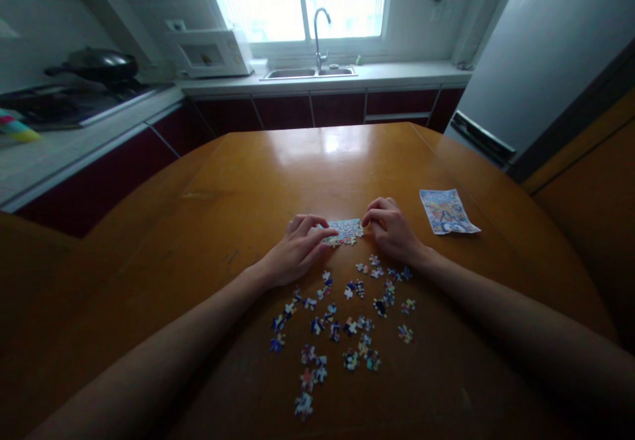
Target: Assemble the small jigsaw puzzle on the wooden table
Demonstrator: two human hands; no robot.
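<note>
A partly joined jigsaw puzzle [347,229] lies flat on the wooden table, its near edge uneven. My left hand [299,249] rests at its left side, fingers apart and stretched over that edge, the fingertips touching it. At the right edge, my right hand [389,228] has its fingers curled and thumb and forefinger close together. Whatever is between those fingertips is too small to make out. Loose jigsaw pieces [335,331] are scattered on the near side of the puzzle, between my forearms, mostly blue, white and multicoloured.
A creased printed picture sheet [449,212] lies right of my right hand. The brown table [317,162] has a rounded far outline. Beyond it are a counter with a sink [310,73], a white microwave [213,53], a wok [99,66] on the stove, and a fridge [540,49] at right.
</note>
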